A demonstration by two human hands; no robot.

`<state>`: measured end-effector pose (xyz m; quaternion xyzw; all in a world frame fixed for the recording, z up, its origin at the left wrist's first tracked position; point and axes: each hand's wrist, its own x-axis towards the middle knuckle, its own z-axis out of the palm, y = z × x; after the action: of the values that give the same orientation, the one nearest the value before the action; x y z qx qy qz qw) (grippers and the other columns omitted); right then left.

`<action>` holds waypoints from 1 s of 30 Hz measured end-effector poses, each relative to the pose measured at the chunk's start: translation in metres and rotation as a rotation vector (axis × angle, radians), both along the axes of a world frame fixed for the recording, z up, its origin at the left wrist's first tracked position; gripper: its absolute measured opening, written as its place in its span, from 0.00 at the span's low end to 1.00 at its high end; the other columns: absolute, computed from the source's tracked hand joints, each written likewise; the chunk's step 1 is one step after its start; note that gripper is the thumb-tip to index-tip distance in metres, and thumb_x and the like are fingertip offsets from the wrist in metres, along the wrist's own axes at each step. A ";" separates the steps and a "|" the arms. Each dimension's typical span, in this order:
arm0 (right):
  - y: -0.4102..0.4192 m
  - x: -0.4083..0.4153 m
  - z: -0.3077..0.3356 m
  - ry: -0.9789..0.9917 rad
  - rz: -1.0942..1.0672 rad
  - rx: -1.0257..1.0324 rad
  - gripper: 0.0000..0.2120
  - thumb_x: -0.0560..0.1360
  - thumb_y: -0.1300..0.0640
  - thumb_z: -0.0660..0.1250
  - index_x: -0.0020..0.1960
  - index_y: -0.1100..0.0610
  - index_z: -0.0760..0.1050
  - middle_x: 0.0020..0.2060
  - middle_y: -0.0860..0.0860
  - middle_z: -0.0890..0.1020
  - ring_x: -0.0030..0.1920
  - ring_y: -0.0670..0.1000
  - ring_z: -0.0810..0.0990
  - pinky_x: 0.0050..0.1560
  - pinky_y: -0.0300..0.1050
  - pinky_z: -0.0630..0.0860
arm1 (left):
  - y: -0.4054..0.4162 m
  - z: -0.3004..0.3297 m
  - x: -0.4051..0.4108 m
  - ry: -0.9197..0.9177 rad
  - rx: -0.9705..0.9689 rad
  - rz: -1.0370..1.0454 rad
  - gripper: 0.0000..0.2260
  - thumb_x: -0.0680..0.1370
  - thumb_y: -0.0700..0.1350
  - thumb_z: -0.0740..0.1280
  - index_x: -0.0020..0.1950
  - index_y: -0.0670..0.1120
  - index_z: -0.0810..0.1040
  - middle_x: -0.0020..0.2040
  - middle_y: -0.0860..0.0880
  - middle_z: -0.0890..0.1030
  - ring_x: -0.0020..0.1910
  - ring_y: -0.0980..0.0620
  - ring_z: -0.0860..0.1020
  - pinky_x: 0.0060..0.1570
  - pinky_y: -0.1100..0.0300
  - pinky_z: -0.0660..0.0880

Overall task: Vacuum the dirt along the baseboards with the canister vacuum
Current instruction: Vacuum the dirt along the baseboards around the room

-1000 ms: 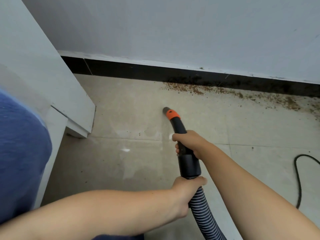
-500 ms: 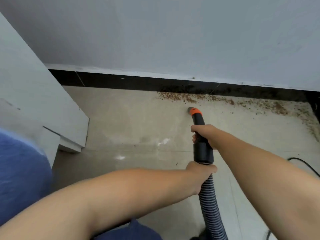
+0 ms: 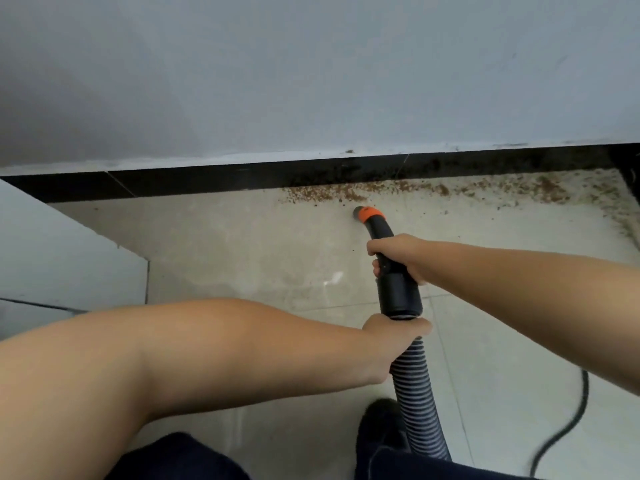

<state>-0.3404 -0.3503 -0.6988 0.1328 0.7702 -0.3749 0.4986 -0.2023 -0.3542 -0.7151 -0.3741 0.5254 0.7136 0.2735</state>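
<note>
A black vacuum wand with an orange collar ends in a nozzle (image 3: pixel 363 214) that sits on the beige tile floor, just short of a strip of brown dirt (image 3: pixel 408 192). The dirt runs along the black baseboard (image 3: pixel 207 181) toward the right corner. My right hand (image 3: pixel 398 256) grips the curved black handle. My left hand (image 3: pixel 393 336) holds the ribbed grey hose (image 3: pixel 417 393) just below the black cuff. The canister is out of view.
A white cabinet side (image 3: pixel 69 258) stands at the left. A black power cord (image 3: pixel 568 420) curls over the floor at the lower right. My dark shoe (image 3: pixel 379 427) is beside the hose. More dirt lies in the right corner (image 3: pixel 620 220).
The nozzle has advanced toward the baseboard and to the right, from open floor up to the edge of the dirt strip. Both hands kept their grip.
</note>
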 end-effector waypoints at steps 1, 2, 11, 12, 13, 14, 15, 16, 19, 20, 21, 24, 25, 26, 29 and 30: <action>0.003 -0.002 -0.001 -0.017 -0.017 -0.030 0.10 0.73 0.61 0.67 0.52 0.60 0.70 0.29 0.54 0.78 0.23 0.49 0.77 0.29 0.41 0.77 | -0.001 0.003 -0.001 -0.002 0.000 -0.012 0.14 0.73 0.52 0.72 0.51 0.46 0.76 0.47 0.47 0.81 0.41 0.51 0.80 0.41 0.58 0.79; 0.005 -0.005 -0.002 -0.032 -0.037 -0.064 0.11 0.73 0.61 0.67 0.53 0.60 0.70 0.29 0.54 0.78 0.24 0.50 0.77 0.31 0.42 0.78 | -0.004 0.003 -0.004 0.001 -0.012 -0.025 0.13 0.73 0.52 0.72 0.51 0.46 0.76 0.46 0.47 0.81 0.41 0.51 0.80 0.42 0.58 0.79; -0.028 0.010 -0.012 -0.019 -0.035 -0.146 0.10 0.72 0.62 0.67 0.52 0.61 0.69 0.29 0.54 0.77 0.22 0.49 0.76 0.29 0.41 0.77 | -0.030 0.003 0.010 -0.087 0.085 0.175 0.09 0.73 0.43 0.73 0.49 0.45 0.76 0.40 0.48 0.78 0.40 0.50 0.78 0.41 0.57 0.76; -0.031 0.010 -0.013 -0.017 -0.015 -0.139 0.10 0.72 0.62 0.67 0.52 0.61 0.69 0.29 0.54 0.77 0.22 0.49 0.76 0.29 0.40 0.77 | -0.030 0.000 0.011 -0.074 0.098 0.195 0.09 0.73 0.44 0.73 0.49 0.45 0.76 0.40 0.48 0.78 0.40 0.51 0.78 0.40 0.57 0.77; -0.034 0.009 -0.014 -0.015 -0.002 -0.139 0.10 0.72 0.62 0.67 0.51 0.61 0.69 0.29 0.54 0.77 0.22 0.50 0.76 0.29 0.40 0.77 | -0.029 -0.004 0.012 -0.056 0.110 0.218 0.08 0.73 0.44 0.72 0.49 0.46 0.76 0.39 0.48 0.78 0.39 0.51 0.78 0.39 0.58 0.76; -0.037 0.008 -0.015 -0.009 0.006 -0.143 0.10 0.72 0.63 0.67 0.51 0.61 0.70 0.29 0.54 0.77 0.23 0.50 0.76 0.29 0.41 0.77 | -0.028 -0.006 0.011 -0.033 0.124 0.248 0.08 0.73 0.44 0.72 0.48 0.46 0.76 0.38 0.49 0.78 0.38 0.51 0.78 0.38 0.59 0.76; -0.039 0.008 -0.016 -0.004 0.020 -0.142 0.10 0.72 0.63 0.67 0.51 0.61 0.70 0.29 0.54 0.77 0.23 0.50 0.76 0.29 0.41 0.77 | -0.027 -0.009 0.011 -0.020 0.139 0.280 0.07 0.73 0.44 0.73 0.48 0.46 0.76 0.38 0.49 0.78 0.38 0.52 0.78 0.38 0.60 0.76; -0.042 0.009 -0.017 -0.002 0.043 -0.135 0.09 0.72 0.63 0.67 0.50 0.61 0.70 0.29 0.55 0.77 0.23 0.50 0.76 0.29 0.41 0.77 | -0.026 -0.011 0.013 -0.018 0.156 0.312 0.07 0.73 0.44 0.73 0.47 0.46 0.76 0.37 0.49 0.78 0.37 0.52 0.78 0.38 0.60 0.76; -0.055 0.023 -0.019 -0.005 0.113 -0.136 0.09 0.72 0.63 0.67 0.50 0.62 0.70 0.29 0.55 0.77 0.23 0.50 0.76 0.27 0.40 0.76 | -0.030 -0.012 0.024 -0.024 0.206 0.369 0.06 0.74 0.43 0.71 0.46 0.44 0.75 0.33 0.47 0.80 0.31 0.52 0.78 0.36 0.61 0.76; -0.061 0.028 -0.020 -0.009 0.132 -0.143 0.09 0.72 0.63 0.67 0.50 0.62 0.70 0.29 0.55 0.77 0.23 0.50 0.76 0.27 0.40 0.76 | -0.031 -0.013 0.028 -0.023 0.226 0.384 0.06 0.74 0.42 0.70 0.46 0.43 0.75 0.32 0.46 0.81 0.29 0.52 0.78 0.34 0.62 0.76; -0.066 0.032 -0.021 -0.015 0.147 -0.150 0.09 0.72 0.63 0.67 0.50 0.62 0.70 0.30 0.55 0.76 0.23 0.51 0.75 0.27 0.40 0.76 | -0.034 -0.015 0.031 -0.021 0.235 0.399 0.06 0.75 0.42 0.70 0.47 0.42 0.74 0.32 0.45 0.81 0.28 0.52 0.78 0.33 0.62 0.76; -0.072 0.035 -0.025 -0.012 0.133 -0.168 0.08 0.73 0.63 0.67 0.49 0.62 0.70 0.29 0.55 0.76 0.24 0.51 0.75 0.27 0.41 0.75 | -0.041 -0.019 0.032 -0.015 0.208 0.401 0.06 0.75 0.41 0.69 0.48 0.41 0.74 0.31 0.45 0.80 0.27 0.51 0.78 0.32 0.62 0.76; -0.070 0.033 -0.026 -0.009 0.107 -0.173 0.07 0.73 0.63 0.67 0.48 0.62 0.70 0.29 0.55 0.75 0.24 0.51 0.75 0.27 0.41 0.75 | -0.042 -0.019 0.032 -0.014 0.203 0.383 0.06 0.75 0.41 0.69 0.47 0.41 0.74 0.30 0.45 0.80 0.27 0.51 0.78 0.32 0.63 0.76; -0.065 0.030 -0.027 -0.007 0.073 -0.177 0.07 0.73 0.63 0.67 0.48 0.62 0.69 0.29 0.55 0.75 0.24 0.51 0.75 0.28 0.41 0.75 | -0.041 -0.019 0.030 -0.016 0.202 0.361 0.06 0.74 0.42 0.69 0.47 0.41 0.74 0.30 0.46 0.80 0.26 0.51 0.77 0.31 0.63 0.76; -0.045 0.018 -0.027 0.003 -0.046 -0.171 0.07 0.73 0.63 0.67 0.48 0.63 0.70 0.30 0.56 0.75 0.25 0.52 0.74 0.29 0.42 0.75 | -0.032 -0.016 0.021 -0.036 0.207 0.309 0.06 0.73 0.42 0.70 0.47 0.41 0.75 0.30 0.47 0.80 0.26 0.53 0.78 0.29 0.65 0.75; -0.038 0.014 -0.028 0.012 -0.078 -0.166 0.07 0.73 0.63 0.67 0.48 0.62 0.70 0.30 0.55 0.76 0.25 0.52 0.75 0.30 0.42 0.76 | -0.029 -0.016 0.018 -0.037 0.207 0.295 0.06 0.73 0.42 0.70 0.46 0.42 0.75 0.30 0.47 0.80 0.26 0.53 0.78 0.29 0.65 0.75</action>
<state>-0.3263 -0.3884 -0.7267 0.1186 0.7337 -0.4573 0.4884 -0.1842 -0.3828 -0.7313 -0.4300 0.3835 0.7892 0.2125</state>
